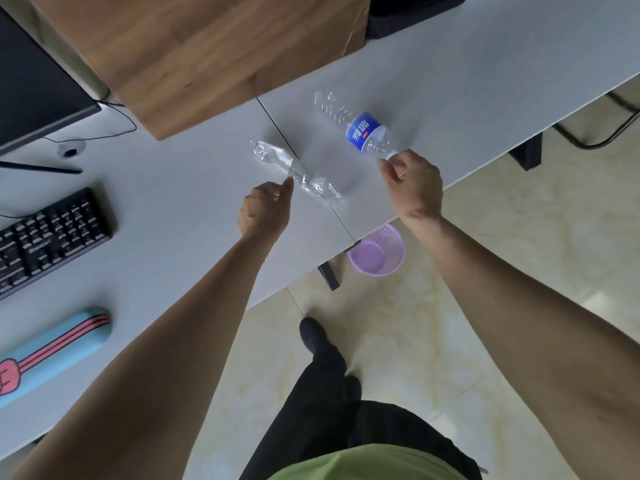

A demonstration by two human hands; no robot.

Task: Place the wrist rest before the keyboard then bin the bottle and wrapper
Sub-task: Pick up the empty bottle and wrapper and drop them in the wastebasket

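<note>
A clear plastic bottle [356,125] with a blue label lies on its side on the grey desk [180,188]; my right hand [414,183] grips its neck end. A crumpled clear wrapper [294,169] lies left of the bottle, and my left hand [266,211] pinches its middle between thumb and finger. The light blue wrist rest [52,351] with a pink paw sits at the lower left, in front of the black keyboard [48,237]. A purple mesh bin [377,251] stands on the floor just under the desk edge, below my right hand.
A wooden box [194,53] stands at the back of the desk. A monitor [31,88] and its cable are at the far left. A black chair base [595,129] is on the floor at right. My leg and black shoe [313,336] are below the desk edge.
</note>
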